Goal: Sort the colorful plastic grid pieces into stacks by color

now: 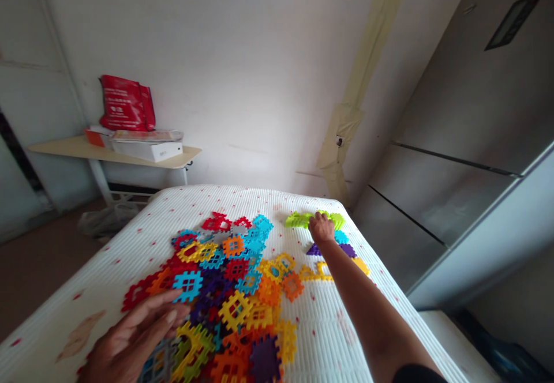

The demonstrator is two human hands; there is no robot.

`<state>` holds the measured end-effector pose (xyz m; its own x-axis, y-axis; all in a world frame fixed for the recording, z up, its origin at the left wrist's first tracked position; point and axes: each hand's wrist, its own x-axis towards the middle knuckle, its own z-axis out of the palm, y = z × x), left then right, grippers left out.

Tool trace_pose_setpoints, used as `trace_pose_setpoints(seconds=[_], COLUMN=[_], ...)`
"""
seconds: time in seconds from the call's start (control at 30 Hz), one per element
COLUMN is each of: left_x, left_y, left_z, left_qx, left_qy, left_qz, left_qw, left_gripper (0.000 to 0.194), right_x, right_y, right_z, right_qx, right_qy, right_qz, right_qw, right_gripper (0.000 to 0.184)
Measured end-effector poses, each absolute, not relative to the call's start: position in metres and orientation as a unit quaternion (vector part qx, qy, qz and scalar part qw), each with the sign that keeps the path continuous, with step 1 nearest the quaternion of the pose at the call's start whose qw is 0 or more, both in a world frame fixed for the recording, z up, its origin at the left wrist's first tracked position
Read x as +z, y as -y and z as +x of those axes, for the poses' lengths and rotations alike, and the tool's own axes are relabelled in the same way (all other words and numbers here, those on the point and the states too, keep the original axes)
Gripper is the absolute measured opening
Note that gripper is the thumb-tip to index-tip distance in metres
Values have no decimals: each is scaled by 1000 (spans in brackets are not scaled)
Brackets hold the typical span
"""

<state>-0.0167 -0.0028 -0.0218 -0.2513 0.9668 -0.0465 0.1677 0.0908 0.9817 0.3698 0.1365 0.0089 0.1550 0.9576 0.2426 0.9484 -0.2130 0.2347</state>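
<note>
I've only got the head cam on this, so bear with me. My right hand [321, 228] is way out at the far end of the white cover [333, 348], fingers bent down on the green tiles [298, 220]. It hides the middle of that row, and I honestly can't tell if it's gripping one or just resting there. My forearm also blocks part of the stuff nearer me: the purple tiles [347, 250] poke out on both sides of it, and so do the yellow tiles [361, 266]. A light blue tile [341, 237] sits just beside the wrist, partly covered.

My left hand [138, 337] is low on the left, half curled, with its wrist cut off by the bottom edge. Its fingertips are right by a blue tile [188, 286] on the big mixed pile [236, 308]; can't tell whether they're pinching it or only near it. The grey tile [161, 365] below is half behind that hand. Tiles overlap so much I can't count them, and the nearest orange tile [227, 368] runs out of frame.

In back, print on the red bag [123, 106] is mostly too blurry to read. The dark blue thing [506, 342] lower right? No clue.
</note>
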Motion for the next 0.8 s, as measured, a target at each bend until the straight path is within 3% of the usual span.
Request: trace_pose_setpoints(seconds=[0.07,0.2,0.3,0.4,0.53,0.7,0.8], left_x=[-13,-1,1,2,-1,-9,-14], left_y=[6,13,15,15,13,9,7], left_z=[-17,-15,-13,-13,-16,-23,-25], left_qx=[486,513,526,535,539,494,491], left_qy=[-586,-568,-556,-552,-554,-586,-586], left_qz=[448,453,461,470,522,588,587], left_qw=[468,458,449,434,360,260,267], left_gripper=[57,55,51,47,40,34,34], right_x=[13,30,44,51,47,36,30], right_y=[-132,-112,-81,-38,9,23,24], right_z=[368,356,327,279,212,158,139], right_qx=[171,160,51,-111,-178,-100,-68], right_qy=[-623,-615,-682,-793,-887,-891,-882], right_qz=[763,770,706,542,383,441,466], right_qw=[6,-62,-183,-256,-185,-20,5], right_gripper=[30,28,26,20,18,45,54])
